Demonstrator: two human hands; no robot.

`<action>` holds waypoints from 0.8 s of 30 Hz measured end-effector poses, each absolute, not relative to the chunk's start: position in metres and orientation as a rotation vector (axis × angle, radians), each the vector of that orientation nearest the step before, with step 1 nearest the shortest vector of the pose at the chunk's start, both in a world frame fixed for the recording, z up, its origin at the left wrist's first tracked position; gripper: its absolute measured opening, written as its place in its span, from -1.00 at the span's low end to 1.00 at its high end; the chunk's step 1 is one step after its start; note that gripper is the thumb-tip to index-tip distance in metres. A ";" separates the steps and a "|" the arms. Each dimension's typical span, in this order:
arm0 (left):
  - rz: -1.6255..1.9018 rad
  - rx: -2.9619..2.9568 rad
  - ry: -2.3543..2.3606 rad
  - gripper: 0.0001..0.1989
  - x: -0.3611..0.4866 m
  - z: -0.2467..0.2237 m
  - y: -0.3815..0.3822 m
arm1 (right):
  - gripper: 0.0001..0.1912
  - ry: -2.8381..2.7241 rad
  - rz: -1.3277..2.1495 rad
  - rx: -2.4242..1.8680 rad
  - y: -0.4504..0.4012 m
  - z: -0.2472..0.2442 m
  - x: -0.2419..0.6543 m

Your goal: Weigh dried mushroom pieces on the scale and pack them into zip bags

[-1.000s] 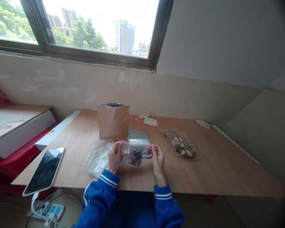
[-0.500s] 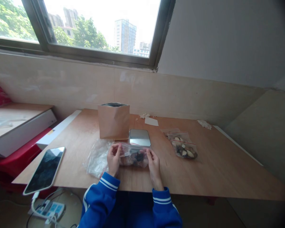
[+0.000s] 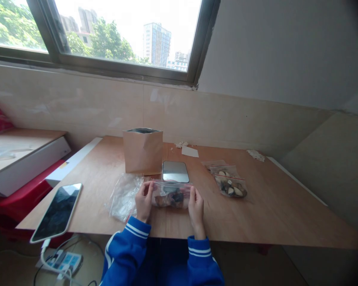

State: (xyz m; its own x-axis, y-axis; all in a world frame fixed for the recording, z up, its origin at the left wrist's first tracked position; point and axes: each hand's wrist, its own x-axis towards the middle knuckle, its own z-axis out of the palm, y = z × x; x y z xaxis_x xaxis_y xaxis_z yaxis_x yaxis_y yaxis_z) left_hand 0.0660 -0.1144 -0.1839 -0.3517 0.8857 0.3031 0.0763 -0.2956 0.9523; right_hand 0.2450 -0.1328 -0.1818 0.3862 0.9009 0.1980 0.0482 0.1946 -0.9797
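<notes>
A clear zip bag point(image 3: 170, 196) with dark and brownish pieces inside is held up at the near side of the wooden table. My left hand point(image 3: 143, 200) pinches its upper left corner, and my right hand point(image 3: 196, 204) grips the upper right one. Both hands are closed on the plastic. Just behind the bag lies a small scale with a mirror-like top point(image 3: 175, 171). A brown paper pouch point(image 3: 143, 153) stands upright with its top open, left of the scale. Crumpled clear plastic bags point(image 3: 125, 196) lie beside my left hand.
Several filled zip bags point(image 3: 231, 186) lie to the right on the table point(image 3: 274, 214). At the left edge a phone point(image 3: 58, 212) is plugged into a white cable, over a power strip point(image 3: 64, 262). A white card point(image 3: 190, 151) and scraps point(image 3: 256, 155) lie at the back.
My right hand has shifted slightly right along the zip bag's top edge, and the bag is stretched a little wider. My left hand stays nearly where it was.
</notes>
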 end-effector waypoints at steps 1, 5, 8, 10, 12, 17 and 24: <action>1.717 1.275 1.346 -0.70 0.066 -0.184 -0.115 | -0.43 -1.010 0.758 -1.233 -0.134 -0.182 0.245; 1.732 1.322 1.363 -0.69 0.067 -0.185 -0.115 | -0.47 -0.979 0.687 -1.246 -0.137 -0.182 0.244; 1.739 1.337 1.360 -0.70 0.067 -0.186 -0.115 | -0.50 -0.950 0.635 -1.258 -0.139 -0.179 0.242; 1.741 1.330 1.355 -0.70 0.067 -0.186 -0.115 | -0.51 -0.944 0.620 -1.259 -0.140 -0.178 0.241; 1.738 1.313 1.343 -0.70 0.067 -0.186 -0.115 | -0.51 -0.942 0.614 -1.257 -0.141 -0.177 0.241; 1.713 1.270 1.302 -0.71 0.066 -0.186 -0.116 | -0.52 -0.918 0.644 -1.232 -0.140 -0.178 0.242; 1.620 1.277 1.146 -0.74 0.067 -0.185 -0.115 | -0.59 -0.903 0.780 -1.191 -0.144 -0.177 0.241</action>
